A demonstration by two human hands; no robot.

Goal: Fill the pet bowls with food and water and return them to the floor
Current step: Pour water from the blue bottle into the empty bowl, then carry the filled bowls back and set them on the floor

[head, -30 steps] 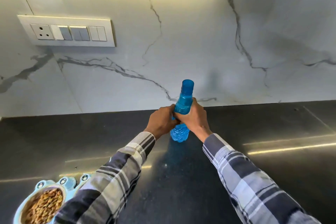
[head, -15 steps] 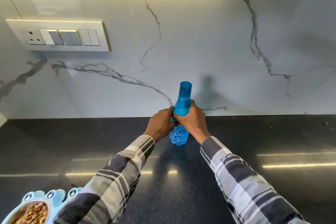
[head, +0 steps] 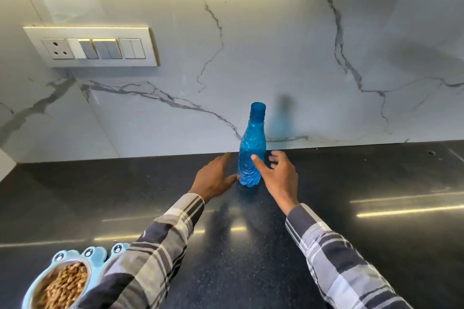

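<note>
Pet bowl (head: pixel 59 281): sitting at the near left tabletop (head: pixel 376 246) edge, well nearer than the bottle, holding kibble; food step judged done. A second bowl: not showing in view.

Left hand (head: pixel 213 178): resting open just left of the bottle base, thumb tip touching or almost touching it; grip wide, holding nothing.

Right hand (head: pixel 278 173): hovering just right of the bottle, fingers spread; grip wide, empty.

Bottle (head: pixel 251 150): standing upright, capped, near the marble wall (head: pixel 276 45).

Step in hand, judged: the water stage. Next move calling for locating the water bowl.
</note>
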